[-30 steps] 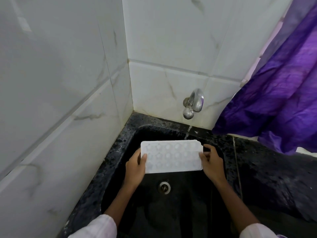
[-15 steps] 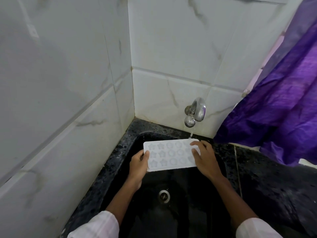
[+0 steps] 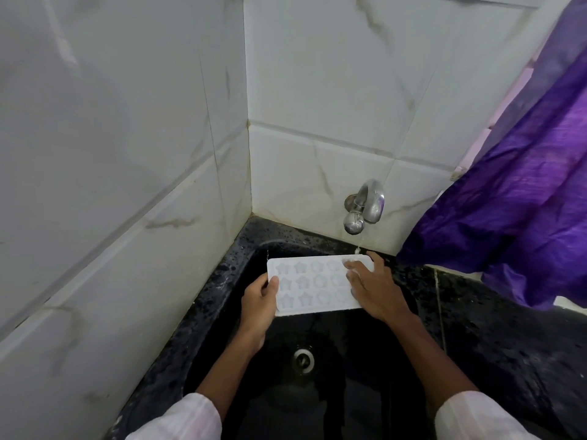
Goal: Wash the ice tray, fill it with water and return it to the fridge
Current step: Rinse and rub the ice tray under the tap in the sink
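Note:
A white ice tray (image 3: pixel 313 285) with star and round moulds is held level over the black sink (image 3: pixel 254 258), cavities facing up. My left hand (image 3: pixel 259 300) grips its left end, thumb on top. My right hand (image 3: pixel 370 285) lies over the tray's right end with the fingers spread across the moulds. A thin stream of water falls from the chrome tap (image 3: pixel 362 206) onto the tray's far right corner, by my right fingers.
The sink drain (image 3: pixel 303 358) lies below the tray. White marble-look tiled walls (image 3: pixel 127 154) close in the left and back. A purple curtain (image 3: pixel 524 217) hangs over the wet black counter (image 3: pixel 492 328) on the right.
The tray was turned from underside up to cavities up and moved back under the tap. My right hand shifted from gripping the right edge to lying across the top.

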